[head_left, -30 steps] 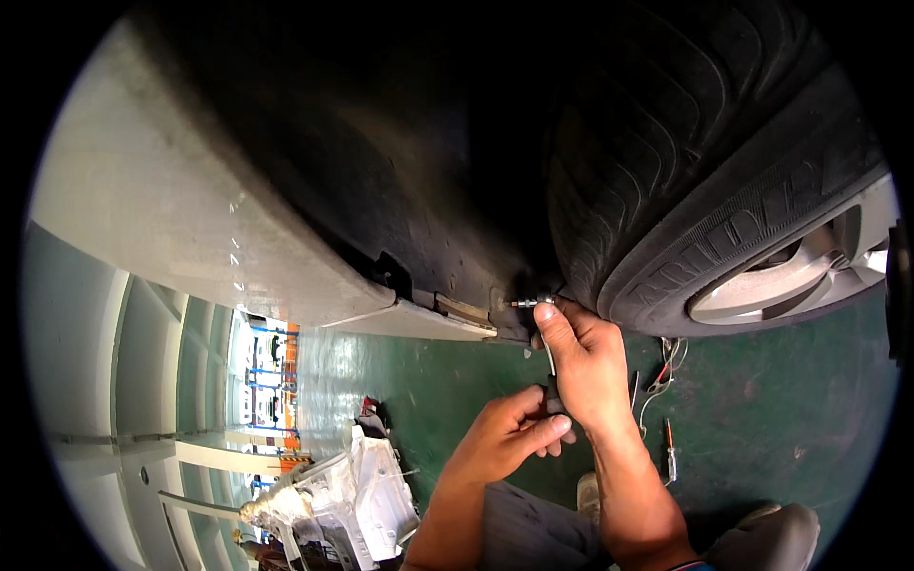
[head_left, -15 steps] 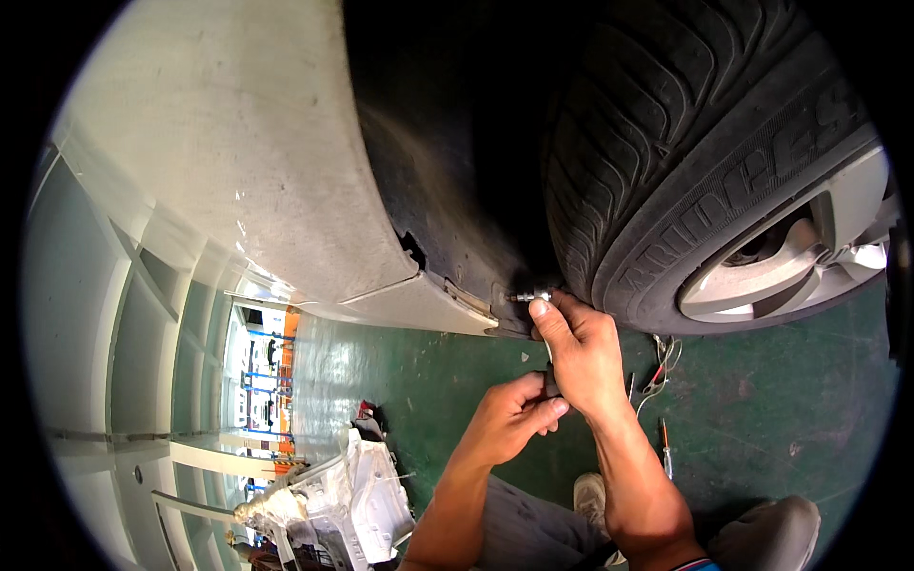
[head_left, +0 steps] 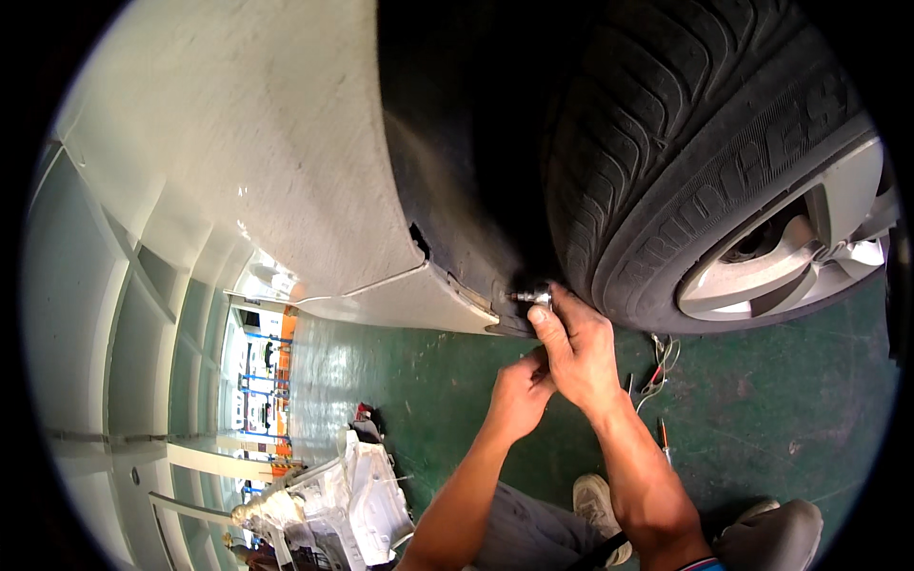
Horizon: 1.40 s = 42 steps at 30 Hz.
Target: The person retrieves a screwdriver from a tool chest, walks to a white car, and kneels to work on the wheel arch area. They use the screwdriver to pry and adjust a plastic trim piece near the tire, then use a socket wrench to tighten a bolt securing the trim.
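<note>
Two bare hands, my right hand (head_left: 583, 360) and left hand (head_left: 521, 388), meet low beside a tyre (head_left: 657, 171). The right, nearer, pinches a chrome socket tool (head_left: 539, 297) between closed thumb and fingers, ahead of both wrists. The tool's visible part lies nearly level, tip pointing left toward the lower end of the black wheel-arch liner (head_left: 447, 224); I cannot tell whether they touch. My left's fingertips are hidden, so its grip is uncertain.

Green floor (head_left: 743, 409), tangled thin wires (head_left: 658, 375), slim orange tool (head_left: 665, 434), perhaps a screwdriver, pale shoe (head_left: 596, 506)
</note>
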Each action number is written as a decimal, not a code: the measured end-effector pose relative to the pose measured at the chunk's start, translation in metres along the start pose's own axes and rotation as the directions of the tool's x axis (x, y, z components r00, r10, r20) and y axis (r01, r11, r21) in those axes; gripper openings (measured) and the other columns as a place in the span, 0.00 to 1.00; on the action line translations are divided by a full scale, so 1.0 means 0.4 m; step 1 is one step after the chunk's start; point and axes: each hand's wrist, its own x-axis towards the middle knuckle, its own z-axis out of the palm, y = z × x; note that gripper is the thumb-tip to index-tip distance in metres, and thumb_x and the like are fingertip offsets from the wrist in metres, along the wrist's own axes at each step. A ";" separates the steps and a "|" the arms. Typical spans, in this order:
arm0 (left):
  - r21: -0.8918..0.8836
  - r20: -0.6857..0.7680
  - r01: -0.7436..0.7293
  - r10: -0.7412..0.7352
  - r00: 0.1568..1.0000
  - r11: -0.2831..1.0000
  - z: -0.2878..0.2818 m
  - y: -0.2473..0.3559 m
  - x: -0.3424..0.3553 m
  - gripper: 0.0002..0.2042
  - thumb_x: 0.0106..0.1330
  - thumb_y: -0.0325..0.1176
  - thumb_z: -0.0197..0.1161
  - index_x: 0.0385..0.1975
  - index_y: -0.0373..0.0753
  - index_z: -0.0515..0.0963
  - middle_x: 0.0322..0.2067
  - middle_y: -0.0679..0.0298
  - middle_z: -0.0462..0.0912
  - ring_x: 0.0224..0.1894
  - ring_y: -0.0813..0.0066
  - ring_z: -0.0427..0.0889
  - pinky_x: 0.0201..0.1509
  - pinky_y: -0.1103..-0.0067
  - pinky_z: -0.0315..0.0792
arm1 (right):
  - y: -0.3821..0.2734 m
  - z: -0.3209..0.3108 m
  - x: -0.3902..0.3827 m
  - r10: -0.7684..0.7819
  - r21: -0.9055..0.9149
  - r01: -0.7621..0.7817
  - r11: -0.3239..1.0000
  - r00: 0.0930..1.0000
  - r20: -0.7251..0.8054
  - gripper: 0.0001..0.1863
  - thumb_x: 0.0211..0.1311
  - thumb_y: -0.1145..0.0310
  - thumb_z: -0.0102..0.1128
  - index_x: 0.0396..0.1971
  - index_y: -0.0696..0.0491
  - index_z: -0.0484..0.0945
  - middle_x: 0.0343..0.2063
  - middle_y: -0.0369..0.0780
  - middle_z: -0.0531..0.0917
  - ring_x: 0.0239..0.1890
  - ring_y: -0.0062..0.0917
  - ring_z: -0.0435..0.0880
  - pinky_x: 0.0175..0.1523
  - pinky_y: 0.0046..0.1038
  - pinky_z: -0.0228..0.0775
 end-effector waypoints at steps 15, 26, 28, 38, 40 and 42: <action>-0.075 0.216 0.220 -0.200 0.956 0.973 -0.049 0.127 -0.068 0.09 0.68 0.32 0.62 0.38 0.30 0.79 0.28 0.59 0.85 0.29 0.78 0.81 0.34 0.76 0.74 | -0.087 -0.040 0.022 0.334 0.084 -0.352 0.932 0.927 0.173 0.19 0.69 0.59 0.59 0.38 0.64 0.79 0.21 0.51 0.80 0.24 0.37 0.77 0.37 0.36 0.71; 0.292 -0.054 0.033 -0.018 0.998 0.956 0.016 0.031 -0.011 0.10 0.65 0.31 0.63 0.31 0.28 0.79 0.26 0.56 0.84 0.26 0.72 0.79 0.32 0.73 0.73 | -0.057 -0.015 -0.003 0.118 0.094 -0.120 0.988 0.993 0.031 0.24 0.67 0.60 0.61 0.50 0.68 0.77 0.34 0.57 0.84 0.40 0.47 0.85 0.49 0.36 0.74; 0.110 0.180 0.177 -0.194 0.964 0.978 -0.037 0.088 -0.041 0.11 0.67 0.34 0.64 0.30 0.29 0.80 0.25 0.61 0.83 0.26 0.76 0.79 0.29 0.76 0.72 | -0.111 -0.043 0.019 0.319 0.059 -0.333 0.941 0.932 0.172 0.25 0.67 0.58 0.61 0.49 0.68 0.77 0.30 0.56 0.83 0.37 0.49 0.85 0.46 0.38 0.74; 0.143 -0.017 0.082 -0.080 0.997 0.986 -0.010 0.100 -0.085 0.15 0.66 0.38 0.67 0.26 0.30 0.78 0.15 0.66 0.75 0.20 0.82 0.74 0.24 0.80 0.66 | -0.127 -0.036 0.013 0.286 -0.134 -0.276 0.952 0.956 0.065 0.19 0.68 0.60 0.55 0.43 0.63 0.80 0.29 0.60 0.80 0.38 0.56 0.82 0.43 0.45 0.71; 0.151 -0.011 0.069 -0.068 0.998 0.986 -0.006 0.094 -0.083 0.15 0.67 0.38 0.67 0.26 0.30 0.78 0.15 0.65 0.75 0.20 0.82 0.73 0.24 0.80 0.66 | -0.113 -0.050 0.024 0.290 -0.104 -0.275 0.956 0.940 0.179 0.19 0.68 0.60 0.55 0.42 0.64 0.79 0.30 0.60 0.81 0.40 0.56 0.81 0.43 0.45 0.71; 0.060 0.023 0.092 -0.093 0.995 0.994 -0.010 0.092 -0.088 0.15 0.67 0.38 0.67 0.26 0.30 0.79 0.17 0.65 0.77 0.20 0.82 0.74 0.25 0.80 0.66 | -0.106 -0.052 0.026 0.275 -0.068 -0.267 0.961 0.935 0.223 0.18 0.68 0.60 0.56 0.39 0.64 0.79 0.29 0.59 0.81 0.38 0.55 0.81 0.43 0.44 0.70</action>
